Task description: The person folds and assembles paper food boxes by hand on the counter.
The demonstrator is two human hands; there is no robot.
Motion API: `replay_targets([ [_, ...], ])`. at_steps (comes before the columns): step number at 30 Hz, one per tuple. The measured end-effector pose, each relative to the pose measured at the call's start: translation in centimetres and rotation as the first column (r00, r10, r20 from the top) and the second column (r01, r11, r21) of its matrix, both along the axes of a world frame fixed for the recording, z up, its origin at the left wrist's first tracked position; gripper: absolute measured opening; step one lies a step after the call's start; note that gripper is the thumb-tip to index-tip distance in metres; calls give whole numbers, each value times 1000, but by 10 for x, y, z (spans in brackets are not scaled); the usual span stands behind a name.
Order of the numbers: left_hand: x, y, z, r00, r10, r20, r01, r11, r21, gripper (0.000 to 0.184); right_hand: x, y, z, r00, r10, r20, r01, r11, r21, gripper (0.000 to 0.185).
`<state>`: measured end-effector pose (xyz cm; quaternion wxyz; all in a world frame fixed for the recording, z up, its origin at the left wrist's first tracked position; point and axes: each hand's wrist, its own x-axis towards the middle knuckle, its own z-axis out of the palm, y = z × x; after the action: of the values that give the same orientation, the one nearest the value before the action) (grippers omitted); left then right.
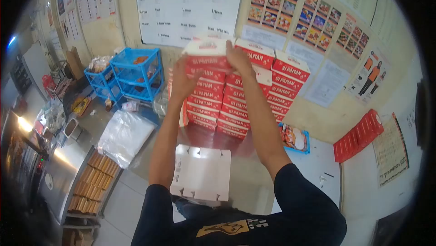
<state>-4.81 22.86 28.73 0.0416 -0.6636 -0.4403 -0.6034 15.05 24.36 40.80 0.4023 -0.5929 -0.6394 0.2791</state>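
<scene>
A red-and-white food box [208, 61] marked "SI PAMAN" sits at the top of the left front stack, slightly blurred. My left hand [184, 81] is at its left front corner, thumb toward the front face. On the box's right side, my right hand [239, 61] presses with its fingers at the top edge. Below it are several matching boxes [202, 96], with another stack of boxes [234, 105] alongside. Nearer my body, a flat white unfolded carton [202, 171] with its creased flaps lies on the metal table [250, 173].
Behind and right stand more box stacks [290, 71]. Left are blue tiered racks [136, 73], clear plastic bags [125, 135] and a tray of wooden-looking rolls [93, 182]. On the right are a blue tray [295, 138] and a leaning red box row [359, 136]. A whiteboard [188, 12] hangs behind.
</scene>
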Motion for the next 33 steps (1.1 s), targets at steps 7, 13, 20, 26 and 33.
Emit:
replay_targets([
  [7,6,-19,-8,999,1,48,1,999,-40,71,-2,36,-30,942,-207,264,178,975,130,81],
  [13,75,-155,-212,965,-262,15,238,849,-471,59,13,11,-47,927,-197,318,75,931,357,75],
  [20,86,-279,-340,582,-763,-281,134,432,-892,84,-3,20,-56,869,-269,416,38,873,486,70],
  [26,78,-285,-350,619,-738,-268,156,450,-879,63,-4,11,-51,896,-224,383,25,888,460,70],
  [33,66,-273,-334,596,-664,-451,210,671,-711,23,32,-124,-150,983,118,140,-164,906,389,57],
])
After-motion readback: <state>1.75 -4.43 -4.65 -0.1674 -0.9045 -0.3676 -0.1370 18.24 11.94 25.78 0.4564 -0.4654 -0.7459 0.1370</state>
